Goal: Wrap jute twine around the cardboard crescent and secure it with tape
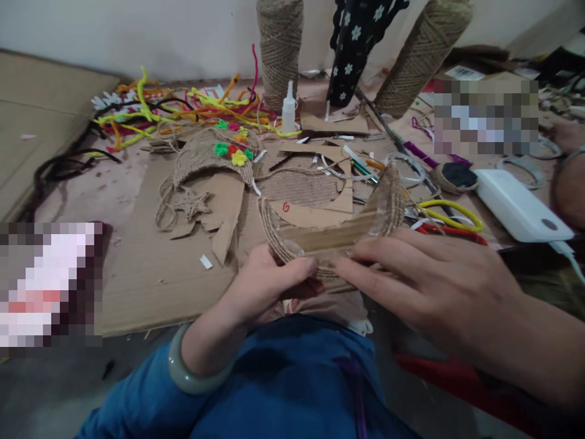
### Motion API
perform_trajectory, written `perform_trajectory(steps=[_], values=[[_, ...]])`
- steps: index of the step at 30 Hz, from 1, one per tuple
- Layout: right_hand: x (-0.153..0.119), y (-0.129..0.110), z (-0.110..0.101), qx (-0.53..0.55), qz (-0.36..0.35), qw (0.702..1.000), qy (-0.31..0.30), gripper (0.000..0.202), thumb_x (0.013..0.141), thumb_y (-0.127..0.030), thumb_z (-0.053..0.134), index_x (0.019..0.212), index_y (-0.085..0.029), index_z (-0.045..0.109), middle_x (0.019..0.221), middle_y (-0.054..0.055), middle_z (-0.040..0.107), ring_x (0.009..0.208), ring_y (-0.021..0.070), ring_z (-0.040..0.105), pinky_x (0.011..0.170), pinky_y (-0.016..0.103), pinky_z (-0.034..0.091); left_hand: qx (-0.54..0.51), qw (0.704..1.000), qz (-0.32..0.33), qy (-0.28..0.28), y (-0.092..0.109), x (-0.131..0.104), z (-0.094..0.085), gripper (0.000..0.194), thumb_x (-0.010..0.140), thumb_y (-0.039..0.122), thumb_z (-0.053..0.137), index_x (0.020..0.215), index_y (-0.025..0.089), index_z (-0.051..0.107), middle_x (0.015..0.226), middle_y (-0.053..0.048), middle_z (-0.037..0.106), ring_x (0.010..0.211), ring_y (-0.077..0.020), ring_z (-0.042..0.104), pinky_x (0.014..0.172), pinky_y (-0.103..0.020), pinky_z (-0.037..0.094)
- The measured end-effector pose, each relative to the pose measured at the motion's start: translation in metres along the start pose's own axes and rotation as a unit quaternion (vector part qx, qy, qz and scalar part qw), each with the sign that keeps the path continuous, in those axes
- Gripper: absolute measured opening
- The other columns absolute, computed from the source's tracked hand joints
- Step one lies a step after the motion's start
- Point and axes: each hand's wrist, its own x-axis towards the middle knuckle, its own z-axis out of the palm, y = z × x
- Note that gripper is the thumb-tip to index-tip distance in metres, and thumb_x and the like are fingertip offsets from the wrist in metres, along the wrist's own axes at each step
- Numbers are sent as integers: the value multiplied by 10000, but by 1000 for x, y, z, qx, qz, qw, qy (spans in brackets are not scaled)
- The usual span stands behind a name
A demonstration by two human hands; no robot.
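Observation:
A cardboard crescent (329, 235) with twine rows along its curved edge is held just over the table's front edge. My left hand (274, 277) grips its lower left rim, thumb on top and fingers beneath. The fingers of my right hand (402, 268) press on the twine at the lower right of the curve. Behind it on the cardboard sheet (183, 280) lie a twine-wrapped curved piece (205, 155) with small coloured flowers, a twine star (192, 204) and cut cardboard scraps (228, 213).
Two twine spools (281, 55), (425, 55) and a black flowered holder (350, 55) stand behind. A small glue bottle (289, 114) is near colourful pipe cleaners (146, 116). Yellow-handled scissors (457, 213) and a white power bank (521, 207) lie right. Someone's arm (569, 183) shows far right.

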Motion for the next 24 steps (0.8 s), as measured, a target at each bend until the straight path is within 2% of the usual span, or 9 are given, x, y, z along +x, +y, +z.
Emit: perform_trajectory(steps=[5, 15, 20, 24], values=[[-4, 2, -5, 11, 9, 1000, -16, 418, 933, -129, 271, 861, -220, 672, 787, 48, 637, 706, 175, 532, 569, 297, 330, 37, 999, 11, 5, 1, 0, 1, 247, 615, 344, 765, 719, 133, 689, 607, -44, 657, 541, -150, 608, 502, -232, 497], [-1, 3, -4, 22, 4, 999, -46, 305, 924, -178, 377, 869, -234, 671, 830, 45, 637, 752, 195, 529, 578, 308, 333, 37, 999, 11, -4, 2, 0, 1, 214, 640, 296, 734, 783, 141, 698, 676, -45, 677, 548, -140, 615, 512, -230, 512], [2, 0, -1, 1, 0, 1000, 12, 398, 936, -112, 304, 813, -205, 671, 743, 35, 621, 699, 172, 515, 562, 312, 332, 20, 1000, -5, -7, 3, 0, -1, 240, 628, 316, 760, 783, 142, 707, 717, -59, 695, 554, -144, 622, 515, -233, 511], [7, -2, 5, 9, -11, 999, 44, 332, 922, -114, 369, 795, -162, 672, 720, 46, 610, 690, 157, 517, 578, 292, 366, 5, 1000, -2, -10, 2, -1, 0, 289, 635, 368, 764, 821, 153, 714, 713, -54, 691, 580, -150, 623, 550, -252, 517]])
